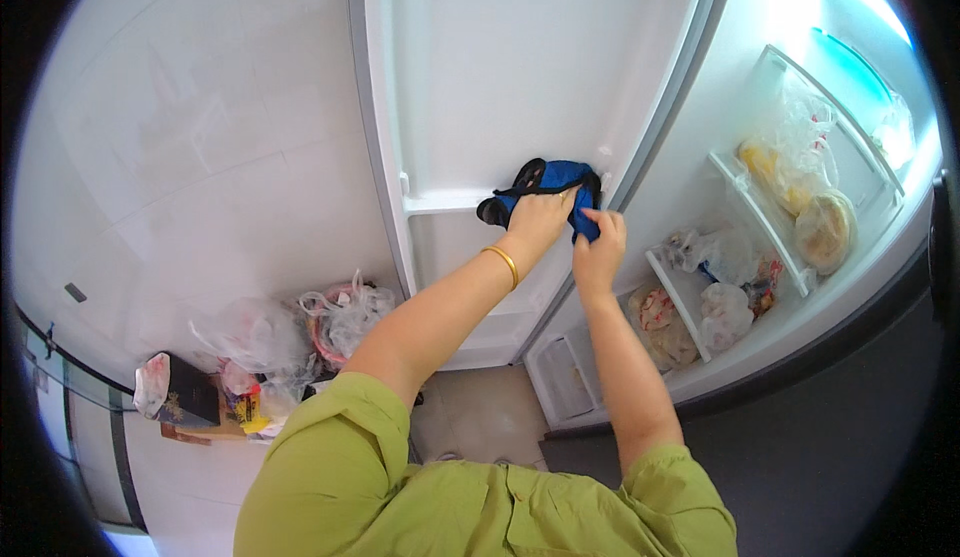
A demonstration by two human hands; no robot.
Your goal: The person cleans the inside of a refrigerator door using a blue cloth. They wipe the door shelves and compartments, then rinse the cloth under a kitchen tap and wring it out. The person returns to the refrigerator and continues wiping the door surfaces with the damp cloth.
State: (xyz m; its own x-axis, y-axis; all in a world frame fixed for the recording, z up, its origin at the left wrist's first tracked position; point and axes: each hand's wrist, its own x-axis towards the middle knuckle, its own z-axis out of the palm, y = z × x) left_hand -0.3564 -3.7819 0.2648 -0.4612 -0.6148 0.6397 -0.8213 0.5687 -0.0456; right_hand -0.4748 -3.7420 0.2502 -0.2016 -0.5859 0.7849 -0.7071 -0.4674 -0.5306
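Observation:
A blue cloth with black edging [566, 174] lies bunched against the inner side of the open refrigerator door [510, 69], at the right part of a white door ledge [442, 204]. My left hand [538, 218], below a gold bracelet [501, 266], holds the cloth, its fingertips partly hidden in the folds. Just to its right, my right hand [601, 245] pinches the cloth's lower right edge between thumb and fingers. The two hands are close together.
At right, the lit refrigerator has glass shelves [750, 215] with food in plastic bags [727, 317] and a wrapped round item [825, 230]. At lower left stand plastic bags [259, 332], a pink basket [322, 328] and a dark tissue box [187, 392]. Tiled floor [480, 414] shows below.

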